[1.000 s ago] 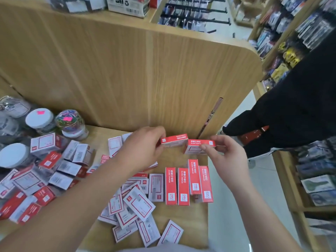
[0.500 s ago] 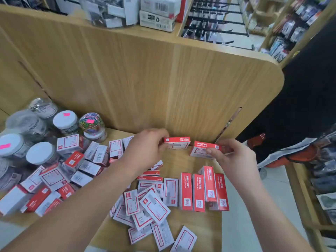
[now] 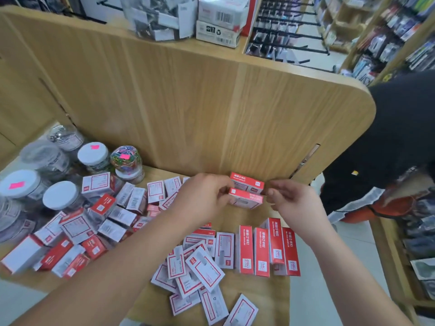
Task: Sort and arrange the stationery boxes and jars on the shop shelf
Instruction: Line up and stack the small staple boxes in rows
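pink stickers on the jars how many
3: one pink sticker on the rear white round lid, one on the clear jar of coloured clips, one on the far-left white lid; more may be hidden.

Both bare forearms reach forward from the bottom edge, the left slanting in from the lower left and the right from the lower right, so that the hands come close together, knuckles up. The left hand (image 3: 204, 198) has its fingers curled and pinches the left end of a red staple box (image 3: 247, 199) between thumb and fingertips. The right hand (image 3: 295, 204) is loosely curled, wrist straight, with its thumb and forefinger tips just at the box's right end; whether they grip it cannot be told.
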### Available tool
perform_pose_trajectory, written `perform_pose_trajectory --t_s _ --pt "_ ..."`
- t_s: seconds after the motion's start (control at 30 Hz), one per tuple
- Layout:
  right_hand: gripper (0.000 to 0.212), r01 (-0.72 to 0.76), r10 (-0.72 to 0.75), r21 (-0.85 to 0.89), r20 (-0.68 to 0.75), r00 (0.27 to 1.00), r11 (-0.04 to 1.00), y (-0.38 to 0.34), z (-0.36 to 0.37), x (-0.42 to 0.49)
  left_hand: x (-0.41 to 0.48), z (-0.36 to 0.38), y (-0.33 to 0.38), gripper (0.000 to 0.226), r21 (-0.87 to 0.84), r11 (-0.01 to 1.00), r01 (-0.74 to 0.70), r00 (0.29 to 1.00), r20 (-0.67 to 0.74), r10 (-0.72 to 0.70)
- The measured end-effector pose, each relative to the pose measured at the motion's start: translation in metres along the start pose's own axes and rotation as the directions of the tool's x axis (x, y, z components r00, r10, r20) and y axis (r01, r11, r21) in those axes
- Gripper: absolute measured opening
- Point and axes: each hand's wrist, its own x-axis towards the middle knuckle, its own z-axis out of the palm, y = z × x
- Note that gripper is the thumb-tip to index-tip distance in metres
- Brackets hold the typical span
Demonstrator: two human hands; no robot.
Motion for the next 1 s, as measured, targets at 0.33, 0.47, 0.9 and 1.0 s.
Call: perform_pose_trajectory --t_s 0.33,0.47,0.9,1.0 --pt "0.034 0.07 -0.009 -0.336 0.18 0.984 0.939 -0.008 0.0 0.003 0.014 0.011 -0.013 0.051 0.229 0.972 -0.05 0.994 -0.085 0.071" --pt "0.021 0.125 -0.083 -0.376 0.126 0.989 0.918 -0.009 0.009 0.008 0.016 0.016 -0.02 0.031 0.185 0.978 -0.099 0.99 -0.079 0.116" --pt "0.027 0.175 -0.112 -0.558 0.145 0.983 0.811 -0.022 0.012 0.013 0.019 0.015 -0.017 0.026 0.276 0.955 -0.107 0.988 -0.076 0.132" --pt "0.029 0.192 -0.134 -0.585 0.142 0.981 0.788 -0.022 0.009 0.011 0.018 0.015 -0.019 0.031 0.294 0.95 -0.106 0.986 -0.095 0.139"
